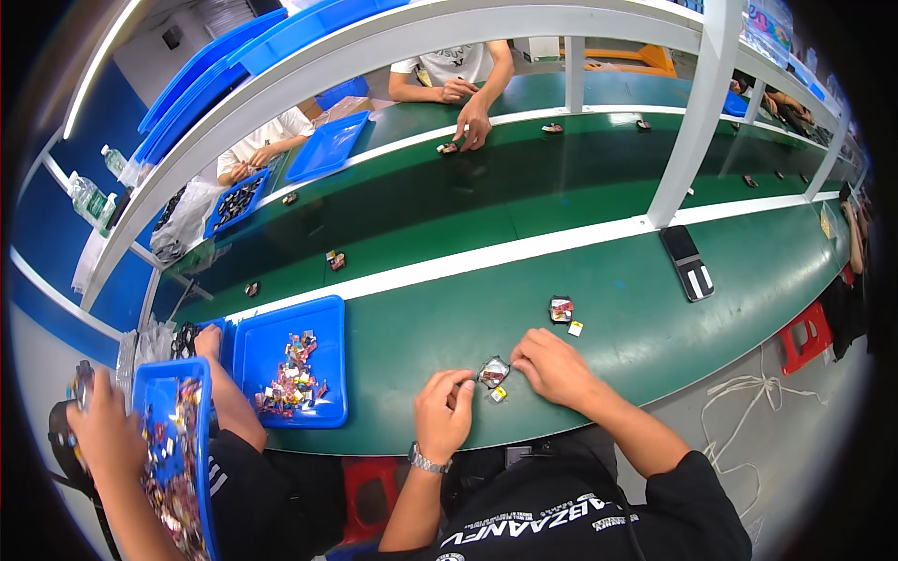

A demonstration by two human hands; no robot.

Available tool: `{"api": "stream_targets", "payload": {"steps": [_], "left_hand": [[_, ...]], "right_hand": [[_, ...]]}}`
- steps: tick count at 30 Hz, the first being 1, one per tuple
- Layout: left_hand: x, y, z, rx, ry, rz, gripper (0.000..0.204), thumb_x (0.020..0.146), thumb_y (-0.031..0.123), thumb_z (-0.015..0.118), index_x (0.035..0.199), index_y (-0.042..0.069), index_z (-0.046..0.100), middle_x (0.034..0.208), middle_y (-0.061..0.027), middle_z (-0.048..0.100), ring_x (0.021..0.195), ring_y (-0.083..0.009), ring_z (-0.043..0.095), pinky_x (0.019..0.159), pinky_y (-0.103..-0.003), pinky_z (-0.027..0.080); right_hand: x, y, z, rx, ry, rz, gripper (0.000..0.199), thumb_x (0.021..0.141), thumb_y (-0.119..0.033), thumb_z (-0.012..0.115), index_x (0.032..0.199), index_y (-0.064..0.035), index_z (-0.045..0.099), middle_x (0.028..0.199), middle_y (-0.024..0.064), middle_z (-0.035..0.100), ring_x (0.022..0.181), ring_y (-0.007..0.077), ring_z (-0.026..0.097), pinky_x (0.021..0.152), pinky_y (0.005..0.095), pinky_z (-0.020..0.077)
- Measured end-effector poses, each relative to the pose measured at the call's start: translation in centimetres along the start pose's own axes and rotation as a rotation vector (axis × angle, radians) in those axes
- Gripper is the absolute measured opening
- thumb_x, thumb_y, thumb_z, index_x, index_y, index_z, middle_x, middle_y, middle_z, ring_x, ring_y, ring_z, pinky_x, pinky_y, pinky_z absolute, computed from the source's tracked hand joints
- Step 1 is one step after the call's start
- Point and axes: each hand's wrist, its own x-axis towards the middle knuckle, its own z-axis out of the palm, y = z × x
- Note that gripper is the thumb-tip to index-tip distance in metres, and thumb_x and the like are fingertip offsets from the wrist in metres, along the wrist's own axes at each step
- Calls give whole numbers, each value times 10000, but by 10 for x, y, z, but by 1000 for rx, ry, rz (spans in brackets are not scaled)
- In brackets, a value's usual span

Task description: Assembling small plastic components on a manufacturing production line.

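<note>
A small electronic assembly [493, 373] with a dark rim and a silvery, reddish middle lies on the green bench in front of me. Its left edge is pinched by the closed fingers of my left hand [443, 411], which has a metal watch at the wrist. On the opposite edge, my right hand [554, 366] has its fingertips closed as well. A small yellow-and-white piece [499, 395] sits just below the assembly, seemingly attached to it. Farther off, beyond my right hand, rests a similar assembly [560, 309] with its own yellow-and-white piece [575, 328] beside it.
Left of me stands a blue tray [340, 365] of small parts. A co-worker there holds another loaded blue tray [201, 449]. A black flat case [687, 263] lies to the right, near a white post [697, 122]. Beyond the white rail, several assemblies dot the green belt [421, 224]; people work opposite.
</note>
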Motion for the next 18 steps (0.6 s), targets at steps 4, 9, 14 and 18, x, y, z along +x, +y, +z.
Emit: {"api": "stream_targets", "payload": {"steps": [4, 9, 14, 18], "left_hand": [[-13, 9, 5, -599, -146, -377, 149, 970, 92, 595, 1037, -15, 674, 938, -66, 672, 656, -101, 582, 566, -227, 461], [-20, 3, 13, -1204, -199, -560, 178, 985, 120, 586, 1049, -40, 631, 930, -97, 666, 673, -115, 576, 563, -228, 444], [-24, -4, 13, -1268, -280, -639, 175, 978, 129, 597, 1029, -33, 636, 915, -92, 660, 665, -119, 567, 553, -224, 428], [-25, -13, 9, -1358, -353, -648, 136, 955, 95, 625, 1028, -17, 651, 921, -88, 658, 677, -116, 576, 566, -231, 443]], "right_hand": [[-3, -31, 1, 358, 61, -84, 64, 853, -67, 669, 914, -55, 654, 939, 87, 606, 905, 283, 579, 793, 376, 480], [-12, -41, 10, 390, 138, -71, 96, 841, -58, 687, 933, -54, 661, 947, 82, 622, 913, 283, 593, 782, 375, 492], [-17, -37, 15, 523, 86, 18, 96, 852, -54, 698, 935, -44, 651, 918, 79, 627, 818, 202, 617, 700, 308, 497], [-13, -34, 11, 648, -26, 67, 123, 849, -77, 721, 933, -34, 642, 890, 72, 629, 783, 162, 616, 678, 282, 487]]}}
